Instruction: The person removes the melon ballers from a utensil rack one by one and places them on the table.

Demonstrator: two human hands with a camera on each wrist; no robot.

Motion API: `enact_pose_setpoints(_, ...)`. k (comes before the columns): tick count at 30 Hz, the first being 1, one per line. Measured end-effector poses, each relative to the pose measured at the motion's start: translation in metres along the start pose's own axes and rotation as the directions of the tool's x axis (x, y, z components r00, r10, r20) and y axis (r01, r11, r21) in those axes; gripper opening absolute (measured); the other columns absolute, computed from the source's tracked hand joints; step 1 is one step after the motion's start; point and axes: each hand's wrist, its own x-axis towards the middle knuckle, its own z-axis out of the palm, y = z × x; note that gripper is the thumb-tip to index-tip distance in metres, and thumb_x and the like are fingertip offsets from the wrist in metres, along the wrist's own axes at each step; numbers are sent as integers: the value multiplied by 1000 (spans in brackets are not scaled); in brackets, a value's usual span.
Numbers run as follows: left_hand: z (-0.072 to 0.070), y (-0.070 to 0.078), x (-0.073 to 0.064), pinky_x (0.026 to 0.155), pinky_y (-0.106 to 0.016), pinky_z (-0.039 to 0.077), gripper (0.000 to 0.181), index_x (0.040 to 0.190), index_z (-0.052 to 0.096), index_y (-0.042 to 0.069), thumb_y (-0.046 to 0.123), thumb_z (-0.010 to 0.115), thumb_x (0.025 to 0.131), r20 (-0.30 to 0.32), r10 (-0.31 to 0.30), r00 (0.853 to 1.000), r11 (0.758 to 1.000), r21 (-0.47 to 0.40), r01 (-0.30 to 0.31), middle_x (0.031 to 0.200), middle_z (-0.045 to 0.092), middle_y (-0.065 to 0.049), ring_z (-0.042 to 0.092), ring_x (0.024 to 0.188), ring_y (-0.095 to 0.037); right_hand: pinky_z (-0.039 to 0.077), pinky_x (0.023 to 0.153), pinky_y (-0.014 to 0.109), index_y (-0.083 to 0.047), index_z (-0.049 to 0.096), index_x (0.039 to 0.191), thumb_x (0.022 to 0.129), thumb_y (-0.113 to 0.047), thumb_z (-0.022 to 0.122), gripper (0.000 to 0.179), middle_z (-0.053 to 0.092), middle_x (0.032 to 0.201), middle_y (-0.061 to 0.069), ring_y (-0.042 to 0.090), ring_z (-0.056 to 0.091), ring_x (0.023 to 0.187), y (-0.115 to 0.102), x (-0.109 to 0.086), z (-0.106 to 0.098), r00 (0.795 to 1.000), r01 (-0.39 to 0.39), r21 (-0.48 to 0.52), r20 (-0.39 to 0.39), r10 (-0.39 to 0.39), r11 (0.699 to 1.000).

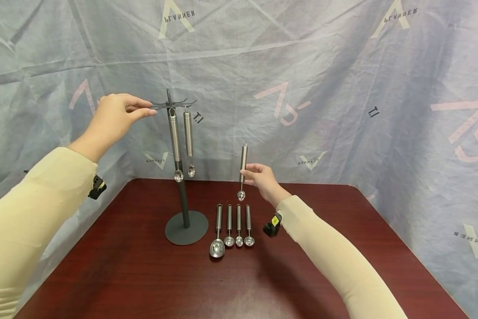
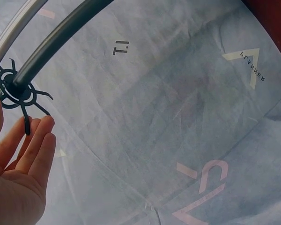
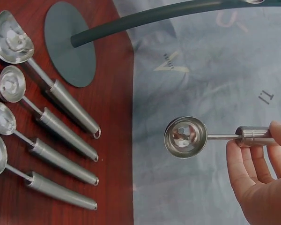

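My right hand grips the steel handle of a melon baller, held upright above the table with its bowl hanging down. In the right wrist view that round bowl has a small hole in it. At the upper left, my left hand pinches an arm tip of the dark hanging rack between thumb and fingers. Two melon ballers, a nearer one and another, hang from the rack's hooks by their end loops. The left wrist view shows the rack's ring of hooks beside the fingers.
Several steel scoops lie in a row on the dark red table, right of the rack's round base. The leftmost scoop has the largest bowl. A printed grey cloth surrounds the table behind and at the sides.
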Motion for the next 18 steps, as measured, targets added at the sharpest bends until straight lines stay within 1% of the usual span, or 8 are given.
enact_pose_setpoints(2, 1, 1, 0, 110, -54, 29, 46, 125, 66, 6, 40, 62, 94, -17, -2, 1000, 1000, 3, 2, 120, 65, -20, 54, 123, -39, 54, 93, 35, 5, 58, 125, 92, -7, 65, 35, 63, 109, 8, 24, 65, 104, 3, 0, -2, 1000, 5, -2, -8, -5, 1000)
enact_pose_setpoints(4, 2, 2, 0, 117, -54, 17, 45, 124, 66, 6, 40, 63, 94, -33, -6, 999, 1000, 8, 7, 118, 66, -21, 52, 125, -40, 54, 93, 36, 5, 58, 123, 92, -6, 65, 33, 63, 105, 7, 21, 65, 97, 6, -1, -4, 1000, 3, -3, -17, -3, 1000)
enact_pose_setpoints(5, 2, 3, 0, 119, -54, 10, 45, 124, 67, 6, 40, 63, 94, -41, -8, 999, 1000, 10, 9, 117, 66, -21, 51, 127, -41, 54, 93, 37, 5, 59, 122, 92, -6, 65, 33, 62, 105, 7, 20, 65, 95, 8, -1, -5, 1000, 2, -3, -19, -2, 1000)
enact_pose_setpoints(7, 4, 3, -1, 121, -52, 4, 45, 123, 67, 6, 40, 64, 93, -58, -9, 998, 1000, 14, 10, 114, 67, -21, 51, 127, -41, 53, 95, 37, 5, 59, 122, 92, -6, 65, 33, 61, 106, 7, 20, 63, 93, 10, -2, -8, 1000, -8, -11, -21, 8, 1000)
enact_pose_setpoints(13, 9, 3, -4, 121, -48, 7, 46, 120, 69, 5, 41, 66, 91, -99, -10, 995, 1000, -7, 10, 112, 68, -22, 53, 124, -39, 49, 100, 41, 5, 55, 128, 92, -6, 64, 38, 58, 121, 16, 29, 62, 105, 18, -6, -17, 999, -54, -16, -8, 54, 998)
enact_pose_setpoints(15, 10, 3, -5, 120, -47, 8, 46, 118, 69, 5, 41, 67, 90, -113, -13, 994, 1000, -17, 11, 112, 69, -21, 54, 123, -38, 49, 100, 41, 5, 55, 129, 92, -6, 65, 39, 58, 121, 16, 29, 62, 106, 22, -7, -20, 998, -69, -13, -8, 69, 998)
enact_pose_setpoints(18, 11, 4, -6, 120, -46, 9, 45, 116, 71, 5, 42, 69, 89, -137, -11, 991, 1000, -22, 8, 110, 69, -21, 56, 121, -36, 50, 99, 40, 6, 55, 128, 92, -5, 65, 39, 60, 117, 15, 26, 63, 102, 27, -8, -24, 996, -88, 5, -15, 88, 996)
